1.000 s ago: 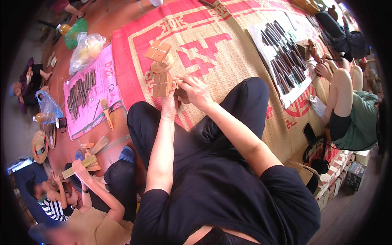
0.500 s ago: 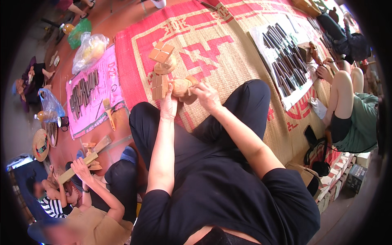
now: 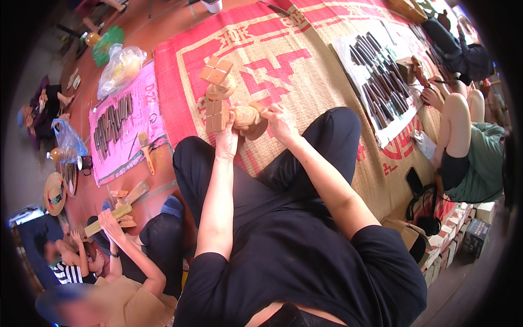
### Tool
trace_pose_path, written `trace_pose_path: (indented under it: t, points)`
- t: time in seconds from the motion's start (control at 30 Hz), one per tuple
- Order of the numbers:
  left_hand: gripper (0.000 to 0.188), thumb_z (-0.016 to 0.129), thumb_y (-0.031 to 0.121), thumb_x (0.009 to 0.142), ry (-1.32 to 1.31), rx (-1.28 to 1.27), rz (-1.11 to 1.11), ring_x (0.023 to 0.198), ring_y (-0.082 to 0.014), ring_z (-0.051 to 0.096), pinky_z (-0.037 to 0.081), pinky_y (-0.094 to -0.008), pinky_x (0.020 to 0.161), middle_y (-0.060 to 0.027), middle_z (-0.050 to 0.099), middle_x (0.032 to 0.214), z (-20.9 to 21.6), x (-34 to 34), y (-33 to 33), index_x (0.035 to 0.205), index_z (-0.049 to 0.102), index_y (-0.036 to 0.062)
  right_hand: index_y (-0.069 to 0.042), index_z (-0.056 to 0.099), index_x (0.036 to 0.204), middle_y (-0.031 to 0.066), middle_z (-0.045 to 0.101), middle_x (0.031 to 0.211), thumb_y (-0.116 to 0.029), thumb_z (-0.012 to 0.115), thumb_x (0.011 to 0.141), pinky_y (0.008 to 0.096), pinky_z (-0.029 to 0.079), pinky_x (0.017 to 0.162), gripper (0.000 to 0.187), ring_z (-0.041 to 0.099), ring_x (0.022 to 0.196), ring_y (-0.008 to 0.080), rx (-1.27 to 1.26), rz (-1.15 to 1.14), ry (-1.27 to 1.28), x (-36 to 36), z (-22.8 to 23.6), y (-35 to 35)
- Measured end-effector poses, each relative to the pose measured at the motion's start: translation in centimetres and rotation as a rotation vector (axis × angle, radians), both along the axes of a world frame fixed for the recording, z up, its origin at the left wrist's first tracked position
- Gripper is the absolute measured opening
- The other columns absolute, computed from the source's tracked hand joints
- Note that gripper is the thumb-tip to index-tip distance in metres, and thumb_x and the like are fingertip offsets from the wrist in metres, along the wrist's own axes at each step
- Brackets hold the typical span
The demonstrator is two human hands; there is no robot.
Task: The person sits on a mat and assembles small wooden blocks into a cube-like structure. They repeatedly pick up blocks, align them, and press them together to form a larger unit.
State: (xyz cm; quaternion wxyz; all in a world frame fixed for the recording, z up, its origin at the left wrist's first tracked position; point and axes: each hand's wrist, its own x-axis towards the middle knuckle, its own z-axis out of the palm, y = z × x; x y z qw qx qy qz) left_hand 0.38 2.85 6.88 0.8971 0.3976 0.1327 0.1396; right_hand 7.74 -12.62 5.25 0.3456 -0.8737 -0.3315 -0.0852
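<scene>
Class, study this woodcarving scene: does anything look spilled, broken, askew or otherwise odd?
Nothing stands out. Both hands, left hand and right hand, grip a carved wooden piece above the woven mat; the chisels lie in tidy rows on their white sheet.

A carved wooden piece is held between the left hand and the right hand, above a woven mat. Wooden blocks are stacked just behind it. Chisels are laid out to the right, further tools to the left.

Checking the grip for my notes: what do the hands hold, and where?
Both hold a carved wooden piece: left hand at its blocky end, right hand around its rounded end.
</scene>
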Motion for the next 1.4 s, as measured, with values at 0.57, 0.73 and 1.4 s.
trace_pose_path:
  t: [0.57, 0.73, 1.4]
  points:
    - [0.042, 0.064, 0.027, 0.082, 0.119, 0.146, -0.016, 0.108, -0.0123, 0.046, 0.038, -0.0301, 0.091, -0.0021, 0.051, 0.116, -2.6, -0.6, -1.4, 0.117, 0.049, 0.0093, -0.012, 0.063, 0.096, 0.01, 0.052, 0.083, -0.004, 0.048, 0.074, 0.0368, 0.045, 0.074, 0.028, 0.055, 0.084, 0.0284, 0.038, 0.047, 0.04, -0.3, 3.3, 4.3]
    - [0.045, 0.066, 0.025, 0.081, 0.105, 0.195, -0.064, 0.109, -0.0107, 0.045, 0.036, -0.0298, 0.094, -0.0011, 0.051, 0.116, -3.2, -0.6, -1.4, 0.12, 0.048, 0.0097, -0.01, 0.062, 0.096, 0.01, 0.051, 0.083, -0.004, 0.048, 0.075, 0.0373, 0.045, 0.072, 0.026, 0.055, 0.08, 0.0294, -0.113, -0.013, 0.129, 0.9, -0.3, 0.8]
    - [0.05, 0.068, 0.031, 0.078, 0.137, 0.207, -0.186, 0.102, -0.0097, 0.052, 0.043, -0.0255, 0.085, -0.0024, 0.055, 0.112, -1.5, -1.2, -2.8, 0.119, 0.05, 0.0075, -0.014, 0.065, 0.094, 0.0087, 0.052, 0.079, -0.005, 0.054, 0.074, 0.0371, 0.045, 0.068, 0.025, 0.055, 0.078, 0.0262, 0.044, -0.04, 0.202, -1.0, 0.7, 0.4]
